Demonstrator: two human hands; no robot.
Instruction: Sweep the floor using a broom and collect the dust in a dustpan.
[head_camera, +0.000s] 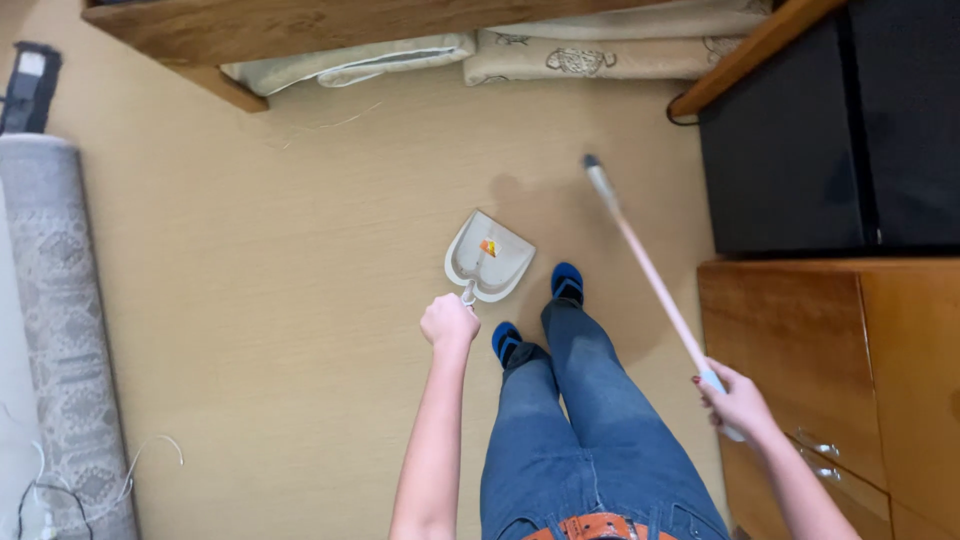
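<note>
Gripping dustpan (489, 262) handle, left hand (449, 321); orange scrap (488, 247) inside pan; right hand (737, 402) clasps broom stick (650, 270).

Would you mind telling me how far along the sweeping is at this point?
Done: an orange scrap already lies in the white dustpan. In hand: the left hand grips the dustpan handle, and the right hand holds the broom handle with its far end out over the tan floor. Left: thin strands lie beside the rolled rug.

Both arms out — left hand (449, 320), right hand (738, 402) fisted.
</note>
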